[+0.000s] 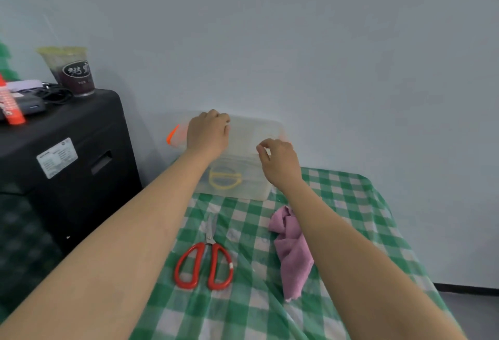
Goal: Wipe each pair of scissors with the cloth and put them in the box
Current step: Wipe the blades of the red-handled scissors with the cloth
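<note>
on the checked table: one box (pixel 243 177) under two curled hands, left (pixel 208 134) and right (pixel 280 163); one scissors (pixel 208 261), one cloth (pixel 293 248).

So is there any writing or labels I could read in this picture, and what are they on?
Nothing reads clearly.
Drink cup: black oval logo with white brush-style characters, too blurred to read.
Black case: white sticker with small print, too small to read.
Orange-red tube: white markings, blurred.

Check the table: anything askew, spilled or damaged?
Nothing spilled or damaged. The red-handled scissors lie flat and closed, the purple cloth is crumpled beside them, and both hands, left hand and right hand, are at the lidded clear plastic box.
</note>
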